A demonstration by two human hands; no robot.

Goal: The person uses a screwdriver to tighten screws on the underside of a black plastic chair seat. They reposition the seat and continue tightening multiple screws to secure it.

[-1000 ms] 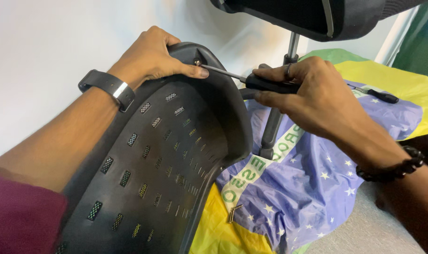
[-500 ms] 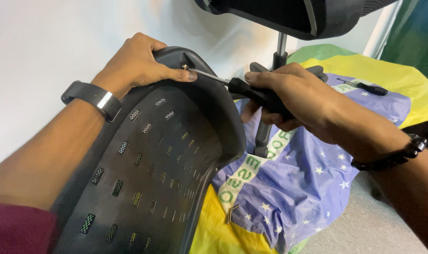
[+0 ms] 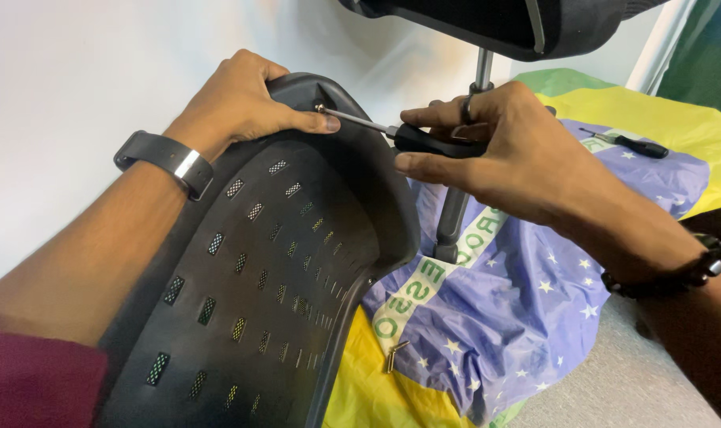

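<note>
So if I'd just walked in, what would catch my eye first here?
Probably the big black perforated chair shell filling the lower left, its top rim gripped by the left hand. At that rim, the right hand holds a black-handled screwdriver, its tip at a screw. Beneath lies a bright blue, yellow and green starred flag, with a second screwdriver on it at right.

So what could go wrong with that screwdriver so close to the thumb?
1. The screwdriver tip sits at a screw right beside the left hand's thumb; a slip might jab it.
2. The right hand pushes sideways on the chair back, which only the left hand steadies, so it might shift.
3. The small hex key lies loose on the flag and could get lost in its folds.
</note>
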